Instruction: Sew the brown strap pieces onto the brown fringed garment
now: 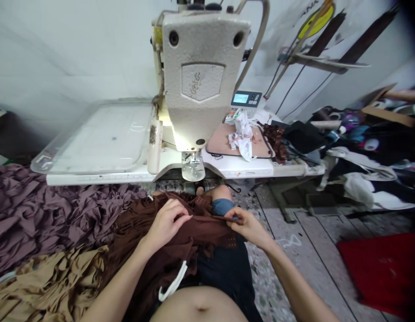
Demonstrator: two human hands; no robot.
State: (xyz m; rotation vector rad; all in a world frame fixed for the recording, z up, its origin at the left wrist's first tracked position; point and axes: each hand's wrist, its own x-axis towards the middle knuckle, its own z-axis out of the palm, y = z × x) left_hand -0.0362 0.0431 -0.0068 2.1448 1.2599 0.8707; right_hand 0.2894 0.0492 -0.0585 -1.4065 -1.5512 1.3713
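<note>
A length of brown cloth (207,230) lies across my lap, its upper edge drawn taut between my two hands. My right hand (246,226) pinches the cloth's edge at its right end, near a row of small holes. On the left, my left hand (169,221) is closed at the same edge, thumb and forefinger bent toward each other; its other fingertips are hidden. More brown cloth is bunched to the left and below. Beyond my hands stands a white sewing machine (200,103), its presser area over a narrow arm. A white strip (173,281) hangs at my waist.
Mauve fabric (60,214) and tan fabric (56,286) are heaped at left. The machine table (103,178) bears a clear plastic lid (93,138), white scraps (243,136) and a control panel (245,99). Cluttered cloth and a red sheet (384,268) are at right.
</note>
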